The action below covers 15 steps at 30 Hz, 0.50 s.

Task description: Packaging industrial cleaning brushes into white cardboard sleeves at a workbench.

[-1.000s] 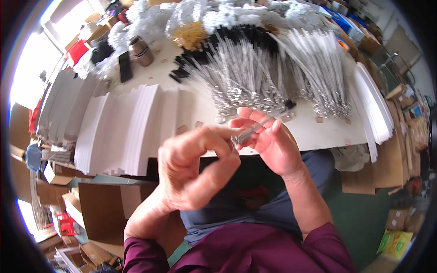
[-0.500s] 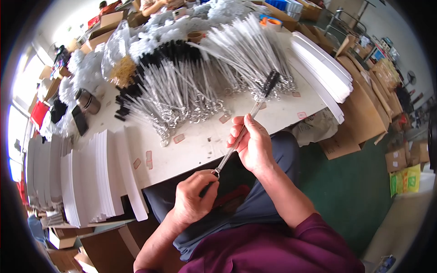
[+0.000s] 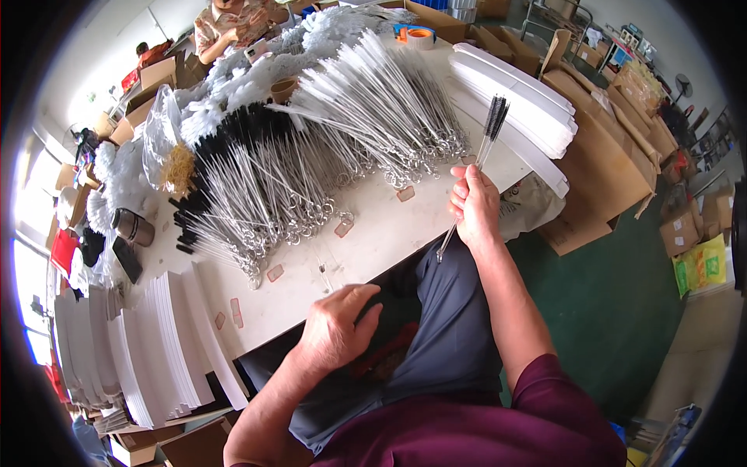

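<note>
A seated person's right hand (image 3: 475,206) is closed around a small bunch of thin wire brushes (image 3: 480,159), the black bristle tips pointing up and far, the wire ends poking out below the fist, just off the near right edge of the pale surface (image 3: 373,233). The left hand (image 3: 336,333) rests loosely curled and holds nothing, fingers touching the near edge of the surface above the lap. Across the middle of the surface lies a wide heap of wire brushes with looped ends (image 3: 311,163), black-bristled ones at left and white-bristled ones at far. Small pale rectangular labels (image 3: 345,228) lie scattered on the bare part near the heap. Fanned stacks of white card sheets (image 3: 156,342) sit at near left, and another stack (image 3: 517,117) at far right. A roll of orange tape (image 3: 416,35) lies at the far edge. Brown cardboard boxes (image 3: 615,163) stand on the green floor to the right, with a yellow-green package (image 3: 704,265) farther right. Another person (image 3: 233,23) sits at the far side.
</note>
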### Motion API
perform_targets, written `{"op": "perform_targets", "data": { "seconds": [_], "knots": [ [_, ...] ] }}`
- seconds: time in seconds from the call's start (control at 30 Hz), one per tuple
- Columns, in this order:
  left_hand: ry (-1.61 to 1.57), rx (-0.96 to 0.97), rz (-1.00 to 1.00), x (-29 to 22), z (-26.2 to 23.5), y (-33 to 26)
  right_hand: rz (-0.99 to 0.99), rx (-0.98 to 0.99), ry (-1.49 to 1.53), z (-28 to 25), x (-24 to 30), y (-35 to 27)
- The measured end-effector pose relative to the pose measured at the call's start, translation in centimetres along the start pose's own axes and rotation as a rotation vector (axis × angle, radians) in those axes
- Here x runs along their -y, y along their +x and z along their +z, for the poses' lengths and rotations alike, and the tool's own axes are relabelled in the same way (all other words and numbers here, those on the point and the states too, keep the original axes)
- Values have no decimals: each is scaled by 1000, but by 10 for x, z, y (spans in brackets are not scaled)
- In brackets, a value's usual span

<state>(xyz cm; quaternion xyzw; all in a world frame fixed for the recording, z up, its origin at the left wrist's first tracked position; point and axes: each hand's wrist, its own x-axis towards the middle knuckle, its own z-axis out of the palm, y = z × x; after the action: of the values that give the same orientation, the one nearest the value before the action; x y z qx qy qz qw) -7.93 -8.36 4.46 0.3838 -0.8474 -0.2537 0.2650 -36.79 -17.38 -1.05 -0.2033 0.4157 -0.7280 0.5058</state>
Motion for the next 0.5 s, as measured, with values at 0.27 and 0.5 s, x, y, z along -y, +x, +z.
{"op": "perform_targets", "data": {
  "seconds": [0.27, 0.5],
  "knots": [
    [51, -73, 42, 12, -2, 111, -228, 51, -146, -12, -19, 16],
    [162, -35, 48, 12, 33, 226, -212, 2, -135, -5, -14, 9]
  ]
}}
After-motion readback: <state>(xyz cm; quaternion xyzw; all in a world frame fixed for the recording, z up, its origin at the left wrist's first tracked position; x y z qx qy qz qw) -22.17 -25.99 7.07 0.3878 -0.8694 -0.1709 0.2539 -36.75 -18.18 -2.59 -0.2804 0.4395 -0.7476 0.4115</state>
